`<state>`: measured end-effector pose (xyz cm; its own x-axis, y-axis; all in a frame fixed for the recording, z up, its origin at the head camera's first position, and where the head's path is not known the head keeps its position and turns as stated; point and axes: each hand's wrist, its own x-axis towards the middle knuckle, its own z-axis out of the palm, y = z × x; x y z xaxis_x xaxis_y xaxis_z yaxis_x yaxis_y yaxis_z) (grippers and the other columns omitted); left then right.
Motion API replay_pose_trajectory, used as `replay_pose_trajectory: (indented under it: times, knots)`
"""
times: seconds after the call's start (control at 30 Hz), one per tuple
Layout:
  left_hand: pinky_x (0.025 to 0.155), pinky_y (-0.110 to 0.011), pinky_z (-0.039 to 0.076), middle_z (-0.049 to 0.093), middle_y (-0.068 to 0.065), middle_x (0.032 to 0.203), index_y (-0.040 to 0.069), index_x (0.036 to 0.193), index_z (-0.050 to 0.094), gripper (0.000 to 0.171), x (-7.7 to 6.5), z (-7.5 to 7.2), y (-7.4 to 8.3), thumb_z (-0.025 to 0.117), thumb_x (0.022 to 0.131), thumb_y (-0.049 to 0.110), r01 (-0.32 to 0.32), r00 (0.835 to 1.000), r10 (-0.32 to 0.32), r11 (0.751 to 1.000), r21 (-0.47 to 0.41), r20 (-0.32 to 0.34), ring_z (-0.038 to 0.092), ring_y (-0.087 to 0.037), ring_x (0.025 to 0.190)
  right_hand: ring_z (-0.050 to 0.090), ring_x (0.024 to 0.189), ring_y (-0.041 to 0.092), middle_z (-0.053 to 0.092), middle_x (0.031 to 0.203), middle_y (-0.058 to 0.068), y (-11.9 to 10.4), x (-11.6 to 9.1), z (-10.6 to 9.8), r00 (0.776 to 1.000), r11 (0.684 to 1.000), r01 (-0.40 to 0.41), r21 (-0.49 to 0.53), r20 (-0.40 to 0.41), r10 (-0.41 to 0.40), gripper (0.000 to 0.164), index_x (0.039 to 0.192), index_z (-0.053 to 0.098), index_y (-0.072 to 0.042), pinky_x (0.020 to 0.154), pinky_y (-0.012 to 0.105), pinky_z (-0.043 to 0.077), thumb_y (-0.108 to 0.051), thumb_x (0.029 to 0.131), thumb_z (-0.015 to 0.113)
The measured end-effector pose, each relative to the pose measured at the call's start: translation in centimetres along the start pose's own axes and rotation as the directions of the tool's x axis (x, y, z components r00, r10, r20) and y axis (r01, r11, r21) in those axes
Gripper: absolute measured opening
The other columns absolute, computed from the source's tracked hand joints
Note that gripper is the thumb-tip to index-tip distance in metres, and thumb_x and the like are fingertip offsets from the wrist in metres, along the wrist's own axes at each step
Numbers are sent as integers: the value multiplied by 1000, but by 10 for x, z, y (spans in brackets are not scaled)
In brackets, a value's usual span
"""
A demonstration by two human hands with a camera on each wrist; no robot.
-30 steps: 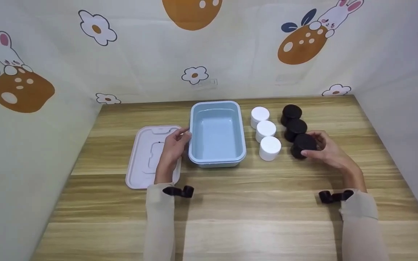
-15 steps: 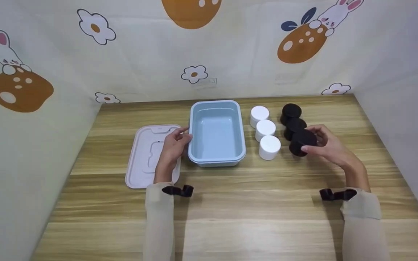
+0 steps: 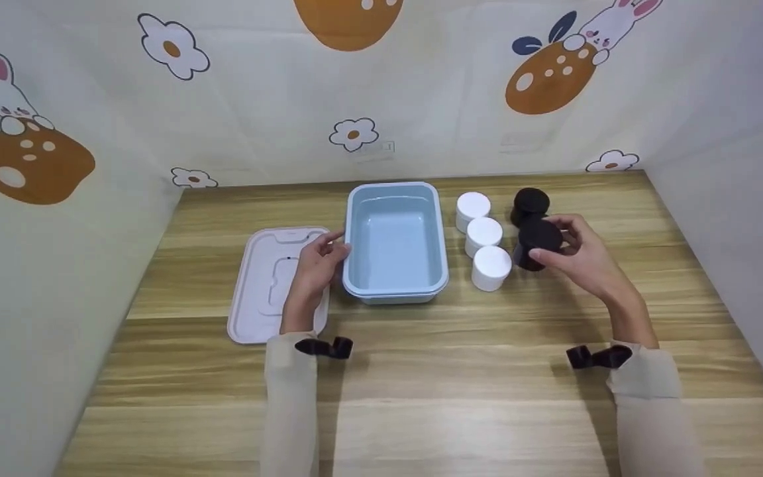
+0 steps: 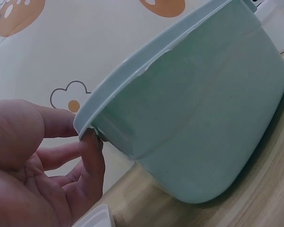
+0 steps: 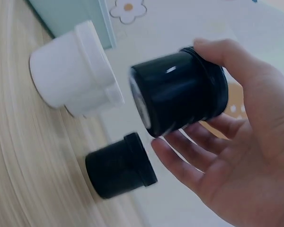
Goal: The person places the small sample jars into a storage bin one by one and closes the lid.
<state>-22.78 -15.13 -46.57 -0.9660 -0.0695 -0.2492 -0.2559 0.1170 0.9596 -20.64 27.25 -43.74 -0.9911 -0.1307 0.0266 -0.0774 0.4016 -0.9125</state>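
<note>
In the head view my right hand (image 3: 583, 258) grips a black screw-top jar (image 3: 538, 242) between thumb and fingers. The right wrist view shows this held jar (image 5: 180, 92) tilted and raised off the table, above another black jar (image 5: 118, 165) that stands there. A black jar (image 3: 530, 205) is visible behind the held one. My left hand (image 3: 318, 271) is at the left side of a light blue plastic box (image 3: 396, 291), which has no lid on. Up close, the thumb and a finger of the left hand (image 4: 42, 161) pinch the box's rim (image 4: 109, 90).
Three white jars (image 3: 491, 268) stand in a slanting row just right of the box. A pale lid (image 3: 275, 285) lies flat on the wooden table (image 3: 448, 397), partly under the left forearm. Patterned cloth walls (image 3: 255, 99) enclose the back and sides.
My right hand has lifted the nearest black jar from the table and moved it left and up in the picture, toward the white jars. The left hand stays at the box.
</note>
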Motion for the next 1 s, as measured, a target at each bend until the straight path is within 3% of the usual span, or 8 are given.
replay_pose_trajectory:
  times: [0.27, 0.47, 0.63, 0.83, 1.0]
  knots:
    - [80, -31, 51, 63, -18, 126, 9, 142, 55, 43, 0, 1, -1, 60, 99, 15, 5, 1000, -5, 1000, -1, -1, 62, -16, 96, 59, 104, 3, 50, 132, 10, -21, 2, 17, 989, 999, 36, 31, -145, -31, 62, 142, 47, -4, 81, 12, 52, -22, 90, 76]
    - [76, -30, 51, 63, -18, 128, 10, 141, 55, 43, 2, 0, -2, 60, 99, 14, 12, 1000, -12, 1000, -14, -4, 63, -16, 95, 57, 110, 7, 54, 134, 11, -37, 10, 27, 984, 998, 47, 48, -176, -38, 65, 143, 48, -6, 87, 10, 50, -24, 88, 78]
    - [82, -31, 52, 63, -17, 128, 10, 141, 56, 42, 2, 1, -1, 60, 99, 14, 15, 1000, -15, 999, -32, 2, 63, -18, 100, 56, 111, 9, 58, 131, 12, -45, 19, 33, 985, 998, 67, 22, -164, -62, 67, 143, 48, -6, 89, 10, 47, -25, 87, 80]
    - [76, -29, 52, 64, -16, 123, 9, 140, 56, 42, 1, 1, -1, 61, 99, 13, 17, 1000, -17, 999, -49, 0, 64, -17, 94, 54, 119, 20, 56, 135, 17, -61, 32, 43, 992, 996, 82, -42, -91, -85, 76, 148, 42, -6, 88, 9, 45, -25, 86, 81]
    - [83, -30, 53, 63, -19, 126, 7, 142, 54, 43, 1, 0, -1, 60, 99, 13, 6, 1000, -6, 999, -40, 4, 64, -19, 101, 51, 125, 27, 52, 142, 17, -75, 44, 52, 995, 986, 93, -138, -9, -95, 78, 150, 40, -8, 95, 24, 47, -26, 86, 80]
